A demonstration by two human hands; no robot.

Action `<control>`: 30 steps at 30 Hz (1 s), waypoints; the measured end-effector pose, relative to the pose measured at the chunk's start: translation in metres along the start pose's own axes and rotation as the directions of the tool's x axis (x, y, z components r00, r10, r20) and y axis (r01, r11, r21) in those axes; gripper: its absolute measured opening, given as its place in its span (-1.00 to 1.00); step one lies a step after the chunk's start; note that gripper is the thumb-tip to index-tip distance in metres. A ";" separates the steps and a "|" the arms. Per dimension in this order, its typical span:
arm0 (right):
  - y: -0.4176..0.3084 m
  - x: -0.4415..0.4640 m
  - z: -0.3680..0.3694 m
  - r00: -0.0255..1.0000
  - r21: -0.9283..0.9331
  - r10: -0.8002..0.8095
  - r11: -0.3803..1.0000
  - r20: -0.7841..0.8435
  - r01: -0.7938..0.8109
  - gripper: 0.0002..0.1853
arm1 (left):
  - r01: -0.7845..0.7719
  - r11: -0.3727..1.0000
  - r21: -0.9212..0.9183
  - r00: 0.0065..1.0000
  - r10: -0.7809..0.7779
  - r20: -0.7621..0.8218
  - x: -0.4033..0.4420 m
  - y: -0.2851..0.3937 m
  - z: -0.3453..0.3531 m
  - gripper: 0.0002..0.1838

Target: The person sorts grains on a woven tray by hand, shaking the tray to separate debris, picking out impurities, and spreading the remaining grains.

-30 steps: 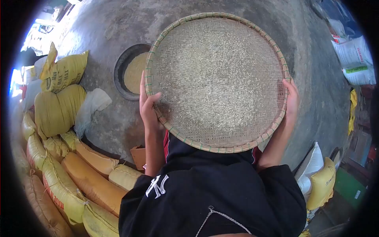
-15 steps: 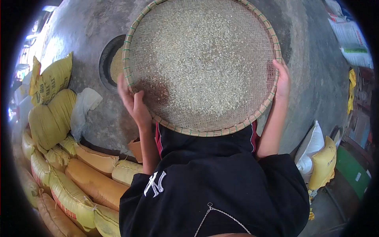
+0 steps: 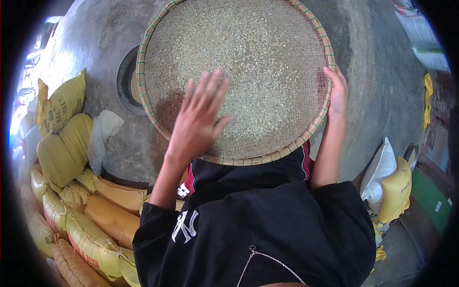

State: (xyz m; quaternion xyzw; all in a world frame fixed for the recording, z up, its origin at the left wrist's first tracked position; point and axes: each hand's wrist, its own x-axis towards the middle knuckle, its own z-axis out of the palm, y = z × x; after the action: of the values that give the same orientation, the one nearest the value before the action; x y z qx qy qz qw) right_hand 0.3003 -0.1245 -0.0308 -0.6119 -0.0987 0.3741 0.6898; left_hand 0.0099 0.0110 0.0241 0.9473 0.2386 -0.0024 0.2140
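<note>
A large round woven winnowing tray (image 3: 315,125) rests over my lap, its rim bound with green ties. Loose grains (image 3: 253,71) are spread thinly across its weave. My right hand (image 3: 338,91) grips the rim at the right side, thumb over the top and fingers mostly hidden beneath. Above the lower left part of the tray is my left hand (image 3: 200,112), palm down with fingers spread and slightly blurred. Nothing shows in it, and I cannot tell whether it touches the grains.
A dark basin (image 3: 125,91) holding grain stands on the concrete floor, partly behind the tray's left edge. Full yellow and orange sacks (image 3: 112,220) are piled at the lower left. White and yellow sacks (image 3: 396,186) lean at the right, near a green panel (image 3: 432,203).
My left hand has let go of the tray's left rim and moved right, over the grains. The tray has shifted slightly left. My right hand keeps its hold.
</note>
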 end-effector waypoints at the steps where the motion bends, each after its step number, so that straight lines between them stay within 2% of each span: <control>1: 0.001 0.000 -0.001 1.000 0.008 -0.001 1.000 -0.003 0.001 -0.60 | 0.044 0.998 0.050 0.998 -0.042 -0.041 -0.001 -0.008 -0.004 -0.22; 3: 0.003 0.000 -0.003 1.000 0.018 0.020 1.000 -0.006 -0.019 -0.60 | 0.052 0.995 0.086 0.995 -0.045 -0.085 -0.003 -0.021 -0.010 -0.21; 5: 0.001 -0.001 -0.001 1.000 0.024 0.021 0.999 -0.008 -0.021 -0.60 | 0.216 0.970 0.111 0.964 -0.194 -0.180 -0.002 -0.029 -0.015 -0.17; 6: 0.001 -0.001 0.000 1.000 0.020 0.025 0.999 -0.008 -0.025 -0.60 | 0.252 0.956 0.151 0.956 -0.222 -0.193 -0.001 -0.032 -0.015 -0.15; 10: 0.004 0.004 -0.005 0.998 0.050 0.048 0.998 0.034 -0.050 -0.60 | 0.305 0.938 0.167 0.932 -0.257 -0.257 0.022 -0.028 -0.010 -0.15; 13: 0.005 0.003 -0.007 0.998 0.017 0.066 0.998 0.024 -0.066 -0.61 | 0.295 0.945 0.144 0.902 -0.225 -0.369 0.037 -0.015 0.006 -0.07; 15: 0.004 0.003 -0.004 0.999 0.017 0.038 0.999 -0.013 -0.038 -0.62 | 0.063 0.996 0.061 0.948 -0.040 -0.316 0.044 -0.002 0.015 -0.06; 16: 0.001 0.001 -0.002 0.999 0.023 0.037 0.999 -0.002 -0.036 -0.63 | 0.079 0.995 0.068 0.944 -0.052 -0.326 0.046 0.009 0.019 -0.06; 18: 0.004 0.004 -0.006 0.999 0.028 0.047 0.998 -0.001 -0.047 -0.63 | -0.101 0.995 -0.012 0.993 0.100 -0.069 0.042 0.033 0.025 -0.08; 19: 0.007 0.005 -0.008 0.998 0.032 0.060 0.998 -0.023 -0.060 -0.63 | -0.089 0.996 -0.006 0.993 0.088 -0.077 0.039 0.039 0.029 -0.08; 21: 0.004 0.003 -0.002 0.999 0.050 0.053 0.997 -0.006 -0.053 -0.64 | -0.265 0.958 -0.109 0.964 0.264 -0.028 0.033 0.049 0.035 -0.07; 22: 0.002 0.002 -0.002 0.997 0.041 0.077 0.996 -0.021 -0.076 -0.64 | -0.268 0.957 -0.109 0.964 0.266 -0.029 0.030 0.053 0.037 -0.07; 24: 0.000 -0.001 -0.002 0.994 0.029 0.096 0.995 -0.050 -0.095 -0.64 | -0.357 0.923 -0.146 0.930 0.365 0.031 0.028 0.062 0.038 -0.08; 28: 0.000 -0.001 0.000 0.997 0.039 0.075 0.996 -0.020 -0.075 -0.66 | -0.417 0.904 -0.095 0.900 0.425 0.094 0.033 0.061 0.046 -0.13; 30: 0.004 0.001 -0.004 0.996 0.022 0.091 0.996 -0.026 -0.090 -0.66 | -0.528 0.848 0.034 0.844 0.520 0.129 0.048 0.046 0.047 -0.18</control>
State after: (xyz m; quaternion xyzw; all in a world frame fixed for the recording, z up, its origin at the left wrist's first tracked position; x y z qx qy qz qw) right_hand 0.3024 -0.1271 -0.0355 -0.6136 -0.0575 0.3976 0.6798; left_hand 0.0781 -0.0228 -0.0056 0.9814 -0.0423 -0.0066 0.1872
